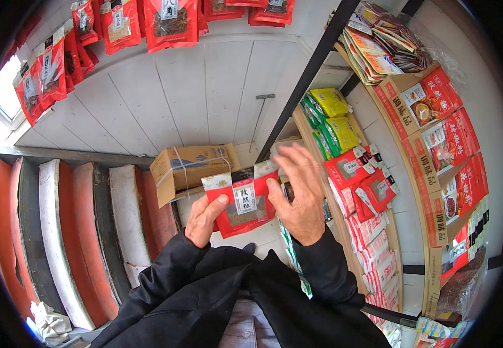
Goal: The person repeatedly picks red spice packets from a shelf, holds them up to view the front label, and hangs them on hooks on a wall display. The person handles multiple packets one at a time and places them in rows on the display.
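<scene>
A red spice packet [245,202] with a white-and-black top band and a see-through window is held up in front of my chest. My left hand [206,217] grips its left edge, thumb on the front. My right hand [299,195] is at the packet's upper right corner, its thumb against the front and its other fingers raised, apart and slightly blurred. The window shows brownish contents. Part of the packet's back and the fingers behind it are hidden.
Similar red packets [171,24] hang along the top. Shelves at the right hold yellow-green bags [337,135], red packets [377,189] and cartons [425,167] of red pouches. A cardboard box [199,163] lies beyond my hands. Red, white and dark slanted panels [131,209] stand at the left.
</scene>
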`<state>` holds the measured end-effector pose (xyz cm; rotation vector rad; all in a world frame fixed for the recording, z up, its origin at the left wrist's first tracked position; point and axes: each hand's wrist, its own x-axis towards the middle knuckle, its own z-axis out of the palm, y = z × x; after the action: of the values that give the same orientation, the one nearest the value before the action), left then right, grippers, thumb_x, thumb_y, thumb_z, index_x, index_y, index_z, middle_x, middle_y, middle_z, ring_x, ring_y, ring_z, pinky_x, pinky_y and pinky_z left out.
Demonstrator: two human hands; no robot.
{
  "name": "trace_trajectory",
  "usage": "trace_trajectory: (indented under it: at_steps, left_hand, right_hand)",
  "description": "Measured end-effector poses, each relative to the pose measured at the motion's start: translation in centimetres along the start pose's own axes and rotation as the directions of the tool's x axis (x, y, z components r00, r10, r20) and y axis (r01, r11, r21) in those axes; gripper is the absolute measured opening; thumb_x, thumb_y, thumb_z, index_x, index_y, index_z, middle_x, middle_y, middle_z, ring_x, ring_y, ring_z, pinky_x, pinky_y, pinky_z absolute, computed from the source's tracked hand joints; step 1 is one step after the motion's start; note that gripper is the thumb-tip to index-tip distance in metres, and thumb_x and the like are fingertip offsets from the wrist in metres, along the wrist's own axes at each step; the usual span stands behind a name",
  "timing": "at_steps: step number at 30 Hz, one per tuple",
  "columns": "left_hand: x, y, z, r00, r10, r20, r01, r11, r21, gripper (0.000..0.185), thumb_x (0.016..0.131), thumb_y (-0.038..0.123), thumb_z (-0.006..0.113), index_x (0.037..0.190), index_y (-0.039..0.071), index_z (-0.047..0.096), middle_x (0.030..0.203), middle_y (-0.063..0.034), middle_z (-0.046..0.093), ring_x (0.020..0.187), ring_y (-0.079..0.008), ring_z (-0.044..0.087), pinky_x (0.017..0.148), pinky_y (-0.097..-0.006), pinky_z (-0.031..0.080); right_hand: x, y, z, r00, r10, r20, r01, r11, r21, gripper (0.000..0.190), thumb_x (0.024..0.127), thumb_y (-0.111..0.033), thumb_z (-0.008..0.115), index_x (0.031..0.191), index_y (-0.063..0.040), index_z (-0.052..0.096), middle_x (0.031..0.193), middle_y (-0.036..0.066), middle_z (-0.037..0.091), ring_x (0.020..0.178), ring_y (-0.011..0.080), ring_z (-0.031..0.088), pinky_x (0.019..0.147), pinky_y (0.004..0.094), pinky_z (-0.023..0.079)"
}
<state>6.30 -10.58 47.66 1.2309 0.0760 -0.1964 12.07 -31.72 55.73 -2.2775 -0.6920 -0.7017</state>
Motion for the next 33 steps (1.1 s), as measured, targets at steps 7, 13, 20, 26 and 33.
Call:
trace_trajectory:
  at_steps: [7, 13, 20, 26, 33]
  left_hand:
    - [-1.2, -0.3, -0.2, 0.999, -0.018, 0.037, 0.015, 0.998, 0.063, 0.049, 0.109, 0.037, 0.055, 0.138, -0.003, 0.059, 0.126, -0.0113, 0.069, 0.112, -0.0175, 0.063, 0.102, -0.0329, 0.048]
    - [-1.5, -0.1, -0.5, 1.000, 0.010, 0.018, -0.011, 0.999, 0.053, 0.051, 0.108, 0.037, 0.055, 0.137, -0.005, 0.058, 0.127, -0.0140, 0.068, 0.112, -0.0199, 0.064, 0.102, -0.0343, 0.049]
    - [-1.9, -0.1, 0.1, 1.000, -0.017, -0.019, 0.016, 0.997, -0.069, 0.050, 0.107, 0.036, 0.056, 0.135, -0.005, 0.059, 0.123, -0.0142, 0.069, 0.112, -0.0196, 0.065, 0.100, -0.0344, 0.050]
    - [-2.2, -0.7, -0.1, 1.000, 0.000, 0.013, -0.001, 0.995, 0.102, 0.049, 0.108, 0.036, 0.056, 0.136, -0.004, 0.059, 0.121, -0.0125, 0.070, 0.110, -0.0179, 0.065, 0.100, -0.0341, 0.050]
    - [-3.5, -4.8, -2.4, 0.937, 0.312, 0.159, -0.347, 0.764, 0.544, 0.036, 0.107, 0.022, 0.056, 0.134, 0.000, 0.062, 0.124, -0.0182, 0.069, 0.111, -0.0278, 0.066, 0.100, -0.0393, 0.050]
  right_hand:
    - [0.1, 0.0, 1.5, 0.982, -0.106, 0.156, 0.094, 0.992, 0.083, 0.034, 0.084, -0.007, 0.075, 0.117, -0.001, 0.069, 0.120, 0.013, 0.069, 0.122, 0.0355, 0.060, 0.104, 0.0474, 0.047]
    - [-0.5, -0.5, 2.4, 0.984, -0.088, 0.156, 0.074, 0.993, 0.096, 0.029, 0.089, -0.006, 0.072, 0.117, 0.000, 0.069, 0.114, 0.013, 0.070, 0.118, 0.0333, 0.063, 0.101, 0.0447, 0.049]
    - [0.2, -0.4, 2.0, 0.971, -0.143, 0.194, 0.121, 0.985, 0.123, 0.025, 0.089, -0.005, 0.071, 0.113, 0.000, 0.070, 0.110, 0.013, 0.070, 0.115, 0.0329, 0.064, 0.101, 0.0445, 0.049]
    - [0.2, 0.2, 1.4, 0.950, -0.179, 0.257, 0.136, 0.975, 0.174, 0.018, 0.087, -0.003, 0.069, 0.105, 0.000, 0.069, 0.102, 0.014, 0.070, 0.104, 0.0348, 0.065, 0.096, 0.0452, 0.049]
    - [0.1, 0.3, 0.6, 0.899, -0.176, 0.402, 0.079, 0.966, 0.246, 0.010, 0.083, 0.000, 0.068, 0.093, -0.001, 0.067, 0.089, 0.015, 0.068, 0.083, 0.0362, 0.067, 0.074, 0.0434, 0.054]
